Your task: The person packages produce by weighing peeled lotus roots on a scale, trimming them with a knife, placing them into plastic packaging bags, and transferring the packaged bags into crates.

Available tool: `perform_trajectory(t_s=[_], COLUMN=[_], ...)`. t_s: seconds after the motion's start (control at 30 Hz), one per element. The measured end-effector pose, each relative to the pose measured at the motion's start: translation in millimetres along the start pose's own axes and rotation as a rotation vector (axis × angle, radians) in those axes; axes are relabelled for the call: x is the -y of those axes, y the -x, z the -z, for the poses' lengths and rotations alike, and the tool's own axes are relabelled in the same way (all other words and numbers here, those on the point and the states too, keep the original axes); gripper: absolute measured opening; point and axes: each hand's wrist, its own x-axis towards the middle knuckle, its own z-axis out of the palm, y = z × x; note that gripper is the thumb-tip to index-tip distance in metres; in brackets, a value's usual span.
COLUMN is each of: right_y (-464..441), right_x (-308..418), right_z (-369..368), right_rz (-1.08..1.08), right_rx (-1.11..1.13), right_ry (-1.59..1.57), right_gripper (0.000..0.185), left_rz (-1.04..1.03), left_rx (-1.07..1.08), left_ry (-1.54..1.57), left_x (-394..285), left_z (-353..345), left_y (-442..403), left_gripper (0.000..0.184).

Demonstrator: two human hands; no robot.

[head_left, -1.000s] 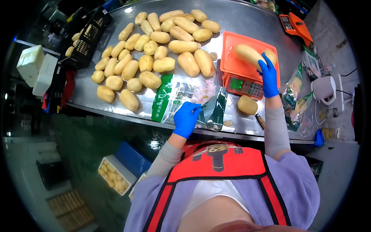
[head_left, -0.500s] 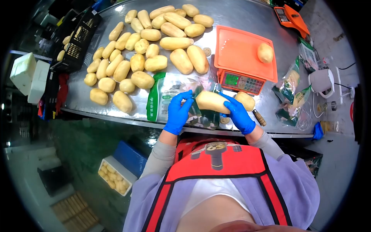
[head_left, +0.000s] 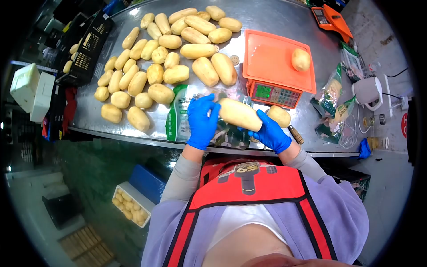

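Observation:
My right hand, in a blue glove, grips the right end of a pale, peeled lotus root section above the table's front edge. My left hand, also gloved in blue, is at the root's left end with its fingers loosely bent and apart; whether it touches the root I cannot tell. Under both lies a green and clear printed plastic bag, partly covered by the hands and root. Just right of my right hand are another lotus root section and a knife's wooden handle.
Many lotus root sections cover the table's left and back. An orange scale carries one lotus root piece. Filled bags and a white jug-like container stand right. A black crate is left, a white box below.
The held lotus root has shifted slightly left and tilts more, its right end lower. My left hand has turned and its fingers have risen beside the root's left end.

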Motion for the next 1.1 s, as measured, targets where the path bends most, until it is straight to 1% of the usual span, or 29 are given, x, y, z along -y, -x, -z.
perform_trajectory(t_s=[0.03,0.07,0.1,0.13,0.17,0.23,0.27,0.3,0.33,0.37,0.4,0.43,0.5,0.53,0.57,0.63,0.67,0.7,0.77,0.8,0.83,0.9,0.93,0.97,1.03,1.07,1.1], right_y=[-4.1,-9.0,-10.5,-5.1,-0.2,11.0,19.4,17.7,14.4,11.8,11.8,6.4,-7.0,-1.5,0.7,3.5,3.3,-0.3,-11.1,-14.0,-16.3,-21.2,-28.7,-33.2,-41.3,-53.0,-57.3], right_x=[-7.5,-15.4,-19.6,-18.2,-18.0,-14.3,-4.3,-4.6,-5.4,-5.0,-2.5,-8.4,-24.2,-23.2,-20.6,-20.7,-18.1,-19.8,-20.7,-14.2,-17.4,-21.4,-27.0,-31.4,-36.6,-39.0,-40.6], right_z=[2.4,6.0,7.7,7.6,3.9,-8.1,-11.9,-9.3,-6.8,-7.6,-10.4,-2.7,20.7,2.3,-9.0,-22.1,-19.5,-17.0,-19.2,-20.7,-24.6,-29.2,-14.9,-9.3,1.1,4.9,8.3], right_rz=[0.001,0.045,0.091,0.151,0.153,0.496,0.380,0.382,0.428,0.473,0.339,0.338,0.107,0.145,0.144,0.614,0.663,0.660,0.476,0.312,0.304,0.156,0.163,0.162,0.750,0.882,0.881], right_rx=[0.000,-0.062,-0.122,-0.037,-0.036,-0.051,0.030,0.038,0.018,-0.004,-0.111,-0.107,-0.034,-0.090,-0.082,-0.070,0.003,0.007,-0.125,-0.097,-0.096,0.000,0.032,0.026,0.074,0.020,0.018], right_ry=[0.001,-0.005,-0.010,0.098,0.100,0.879,0.964,0.963,0.961,0.958,0.754,0.755,-0.060,-0.044,-0.038,1.028,1.222,1.224,0.949,0.563,0.562,-0.142,-0.048,-0.050,1.124,1.232,1.232], right_gripper=[0.047,0.047,0.048,0.052,0.052,0.057,0.061,0.061,0.060,0.059,0.057,0.057,0.055,0.051,0.051,0.051,0.052,0.052,0.052,0.048,0.048,0.046,0.045,0.045,0.042,0.037,0.037], left_rz=[-0.131,-0.263,-0.265,-0.248,-0.231,-0.238,-0.252,-0.267,-0.238,-0.240,-0.220,-0.199,-0.203,-0.202,-0.202,-0.269,-0.277,-0.286,-0.244,-0.202,-0.195,-0.186,-0.184,-0.187,-0.194,-0.206,-0.206], left_rx=[0.083,0.165,0.163,0.210,0.257,0.219,0.204,0.190,0.256,0.252,0.245,0.239,0.209,0.210,0.212,0.211,0.222,0.231,0.232,0.238,0.239,0.230,0.232,0.264,0.324,0.383,0.385], left_ry=[-0.095,-0.190,-0.190,-0.148,-0.106,-0.156,-0.169,-0.183,-0.204,-0.210,-0.190,-0.170,-0.139,-0.122,-0.108,-0.102,-0.097,-0.092,-0.083,-0.073,-0.074,-0.080,-0.078,-0.039,0.045,0.016,0.017], left_x=[-6.3,-10.4,-11.3,-11.0,-10.4,-8.8,-9.0,-9.0,-4.3,-2.2,-1.1,-0.8,-10.9,-12.7,-15.3,-25.2,-28.0,-30.1,-24.3,-21.8,-22.7,-27.0,-31.5,-38.9,-49.6,-47.3,-42.5], left_z=[-3.7,-7.1,-10.6,-14.1,-16.1,-15.8,-13.5,-10.6,-13.2,-17.2,-21.4,-22.5,-18.4,-20.1,-21.2,-24.5,-28.7,-32.5,-38.1,-38.6,-37.0,-35.4,-34.4,-32.4,-32.3,-34.6,-36.6], left_y=[0.0,0.5,1.0,0.9,-0.2,-7.1,-9.9,-11.3,-7.9,-4.6,-0.8,1.6,-2.4,-2.9,-4.2,-2.7,-0.8,1.0,7.0,10.3,13.8,15.4,14.0,12.2,9.5,8.8,8.8], left_gripper=[0.010,0.011,0.011,0.011,0.012,0.011,0.011,0.011,0.011,0.011,0.011,0.011,0.012,0.012,0.013,0.015,0.017,0.019,0.021,0.022,0.022,0.014,0.014,0.016,0.020,0.020,0.020])
